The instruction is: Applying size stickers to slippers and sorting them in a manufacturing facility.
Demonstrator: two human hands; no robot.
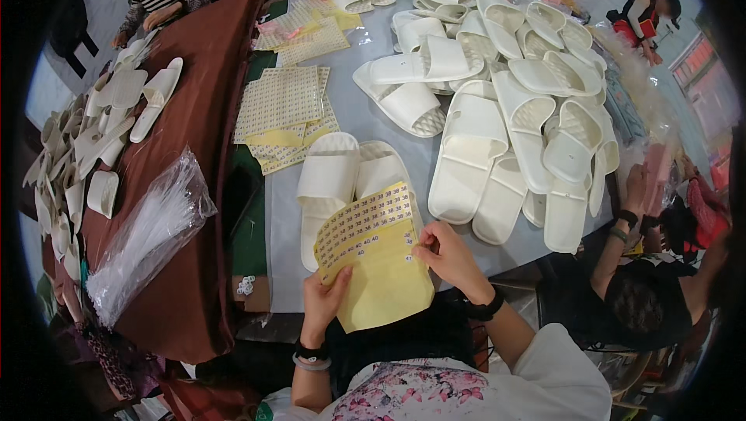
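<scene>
My left hand (325,298) grips the lower left edge of a yellow sticker sheet (386,287), thumb on top. Rows of small numbered stickers fill its upper part; the lower part is bare backing. At the sheet's right edge, the fingers of my right hand (453,258) are pinched together beside a short column of stickers. Whether a loose sticker is between them is too small to tell. Just beyond the sheet lies a pair of white slippers, the left slipper (328,176) and the right slipper (381,164), partly covered by the sheet.
A heap of white slippers (505,102) spreads over the grey tabletop (281,281) to the right. More sticker sheets (281,106) lie at the far left. A brown-covered table (183,265) bears further slippers (159,98) and clear plastic bags (155,238). Several people sit or stand around.
</scene>
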